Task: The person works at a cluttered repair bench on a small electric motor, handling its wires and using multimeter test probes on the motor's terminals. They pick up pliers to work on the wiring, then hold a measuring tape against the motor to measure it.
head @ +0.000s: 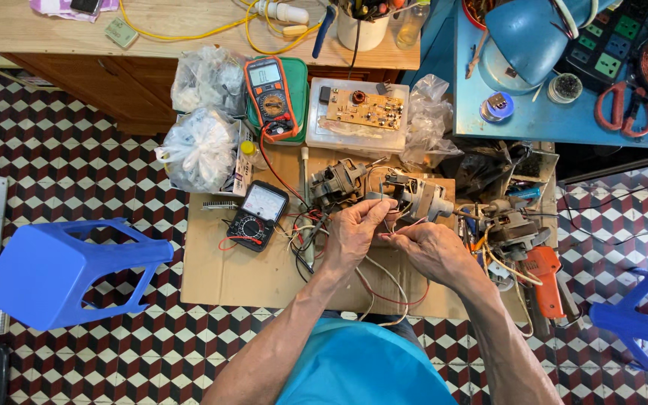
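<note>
My left hand (pixel 355 232) and my right hand (pixel 429 251) meet over a sheet of cardboard (pixel 226 274) on the floor. Both pinch thin wires (pixel 393 220) that run to a small grey electric motor (pixel 414 193) just beyond my fingers. A second motor (pixel 337 182) lies to its left. More white and red wires (pixel 384 289) loop below my hands. A black analog multimeter (pixel 258 214) lies left of my left hand, with red and black leads trailing toward the motors.
An orange digital multimeter (pixel 271 97), a circuit board on a clear plastic box (pixel 358 112) and plastic bags of parts (pixel 202 146) lie beyond. An orange tool (pixel 545 279) and another motor (pixel 510 225) sit right. A tipped blue stool (pixel 65 271) lies left; a blue table (pixel 556 112) stands top right.
</note>
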A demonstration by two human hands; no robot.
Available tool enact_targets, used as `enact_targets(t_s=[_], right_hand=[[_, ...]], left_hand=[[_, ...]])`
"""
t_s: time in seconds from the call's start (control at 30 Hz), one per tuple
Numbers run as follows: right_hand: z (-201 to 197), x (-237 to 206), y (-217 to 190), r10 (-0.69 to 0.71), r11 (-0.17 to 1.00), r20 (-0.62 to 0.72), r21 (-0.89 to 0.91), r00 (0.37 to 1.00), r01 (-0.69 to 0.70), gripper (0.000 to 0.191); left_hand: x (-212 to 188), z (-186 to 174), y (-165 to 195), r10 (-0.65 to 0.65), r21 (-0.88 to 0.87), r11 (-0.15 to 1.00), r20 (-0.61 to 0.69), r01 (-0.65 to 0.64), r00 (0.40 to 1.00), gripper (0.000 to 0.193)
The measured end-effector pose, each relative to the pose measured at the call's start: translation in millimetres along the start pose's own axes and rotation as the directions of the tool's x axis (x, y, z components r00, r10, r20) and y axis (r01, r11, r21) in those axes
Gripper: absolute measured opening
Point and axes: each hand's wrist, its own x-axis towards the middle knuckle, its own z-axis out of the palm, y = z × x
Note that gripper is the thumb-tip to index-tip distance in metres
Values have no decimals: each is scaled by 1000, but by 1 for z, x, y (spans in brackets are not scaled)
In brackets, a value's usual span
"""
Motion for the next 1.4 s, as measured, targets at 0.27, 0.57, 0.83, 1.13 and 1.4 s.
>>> enact_targets(t_s=[0.27, 0.57, 0.83, 1.13, 1.4], right_hand=[[3, -19, -15, 62, 998, -128, 18, 990, -60, 36], [39, -91, -33, -58, 886, -390, 404, 919, 228, 43], [75, -161, 95, 700, 577, -448, 813, 556, -71, 37], [0, -154, 185, 665, 747, -630, 561, 403, -356, 45], [-70, -51, 208, 531, 847, -364, 185, 766, -499, 110]], left_hand=[[-11, 1, -1, -7, -147, 988, 201, 37, 980, 40], [-31, -27, 4, -129, 20, 992, 113, 128, 985, 32], [-38, -25, 5, -213, -274, 923, 224, 272, 951, 20], [-38, 4, 14, -121, -294, 940, 194, 175, 973, 19], [-54, 34, 20, -38, -251, 968, -107, 10, 994, 20]])
